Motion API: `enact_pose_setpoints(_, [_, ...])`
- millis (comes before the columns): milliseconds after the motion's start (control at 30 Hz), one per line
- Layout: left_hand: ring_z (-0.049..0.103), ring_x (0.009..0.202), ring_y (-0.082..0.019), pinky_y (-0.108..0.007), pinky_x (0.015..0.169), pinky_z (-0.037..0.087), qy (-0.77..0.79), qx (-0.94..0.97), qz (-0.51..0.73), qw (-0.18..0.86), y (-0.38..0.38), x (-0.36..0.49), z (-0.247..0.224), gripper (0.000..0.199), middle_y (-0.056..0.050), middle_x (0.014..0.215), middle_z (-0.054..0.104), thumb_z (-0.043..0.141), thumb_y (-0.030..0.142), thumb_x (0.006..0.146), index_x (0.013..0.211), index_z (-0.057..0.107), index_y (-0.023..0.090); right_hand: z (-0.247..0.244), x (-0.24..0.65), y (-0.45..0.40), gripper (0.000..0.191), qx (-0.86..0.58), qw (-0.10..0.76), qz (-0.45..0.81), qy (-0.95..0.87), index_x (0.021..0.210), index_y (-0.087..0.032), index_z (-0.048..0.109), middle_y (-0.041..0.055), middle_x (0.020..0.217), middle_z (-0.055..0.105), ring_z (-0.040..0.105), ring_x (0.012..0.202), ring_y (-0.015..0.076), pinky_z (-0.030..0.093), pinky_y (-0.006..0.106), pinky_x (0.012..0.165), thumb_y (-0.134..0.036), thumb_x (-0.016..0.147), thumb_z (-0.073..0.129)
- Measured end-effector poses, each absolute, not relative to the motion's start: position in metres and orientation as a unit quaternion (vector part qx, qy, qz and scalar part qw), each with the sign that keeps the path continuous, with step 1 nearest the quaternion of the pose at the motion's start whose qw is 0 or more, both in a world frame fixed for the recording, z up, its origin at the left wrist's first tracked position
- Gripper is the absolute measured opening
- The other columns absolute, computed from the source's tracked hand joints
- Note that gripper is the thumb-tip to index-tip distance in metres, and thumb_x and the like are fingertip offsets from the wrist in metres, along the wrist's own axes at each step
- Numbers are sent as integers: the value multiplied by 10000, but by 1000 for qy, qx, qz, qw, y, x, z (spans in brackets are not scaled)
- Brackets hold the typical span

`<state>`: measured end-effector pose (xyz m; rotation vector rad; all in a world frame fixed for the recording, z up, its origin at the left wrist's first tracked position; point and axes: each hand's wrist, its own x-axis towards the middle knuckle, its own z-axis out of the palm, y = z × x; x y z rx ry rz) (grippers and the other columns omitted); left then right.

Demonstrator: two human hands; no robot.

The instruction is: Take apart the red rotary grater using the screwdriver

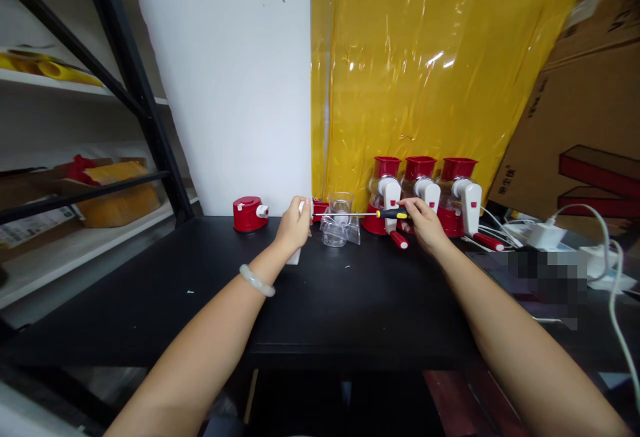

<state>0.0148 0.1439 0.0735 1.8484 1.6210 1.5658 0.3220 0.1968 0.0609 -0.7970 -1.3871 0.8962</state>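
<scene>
Mid-frame, my left hand gripped a half-hidden white part, perhaps bracing it. My right hand clasped a levelled screwdriver.

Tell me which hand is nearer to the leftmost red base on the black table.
Left. The left hand, gripping a white part, is just right of the red base; the right hand, holding the screwdriver, is much farther right.
</scene>
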Motion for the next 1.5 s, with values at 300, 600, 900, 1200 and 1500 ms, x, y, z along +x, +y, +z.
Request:
enact_pose_setpoints(300, [559, 436, -129, -254, 502, 444, 545, 622, 548, 125, 146, 13, 73, 324, 59, 559, 534, 335, 513, 947, 939, 504, 236, 59, 318, 198, 440, -268, 620, 497, -544, 953, -264, 629, -34, 819, 550, 544, 616, 81, 459, 231, 543, -494, 634, 827])
enact_pose_setpoints(600, [551, 442, -125, -238, 459, 442, 540, 610, 561, 148, 148, 12, 72, 333, 54, 568, 527, 347, 523, 946, 952, 509, 232, 65, 322, 189, 474, -245, 593, 539, -546, 1017, -310, 602, -37, 811, 567, 551, 653, 103, 504, 277, 642, -390, 621, 848])
enact_pose_setpoints(900, [503, 413, -111, -221, 411, 446, 531, 571, 593, 202, 145, 17, 77, 287, 57, 556, 504, 372, 489, 945, 923, 494, 230, 62, 321, 190, 396, -275, 574, 480, -604, 940, -260, 604, 0, 872, 609, 599, 687, 139, 516, 308, 649, -452, 651, 796])
enact_pose_setpoints(1200, [491, 405, -104, -224, 408, 455, 521, 556, 609, 219, 149, 15, 76, 308, 54, 567, 503, 375, 509, 939, 938, 497, 226, 56, 318, 196, 470, -340, 557, 381, -655, 845, -212, 600, -28, 518, 526, 500, 470, 124, 403, 251, 476, -679, 794, 585])
enact_pose_setpoints(1500, [498, 413, -107, -216, 416, 443, 520, 573, 603, 194, 145, 16, 78, 286, 56, 558, 503, 377, 493, 943, 925, 489, 230, 51, 320, 203, 399, -321, 589, 413, -616, 936, -239, 608, -20, 816, 591, 548, 595, 93, 463, 238, 538, -574, 743, 707])
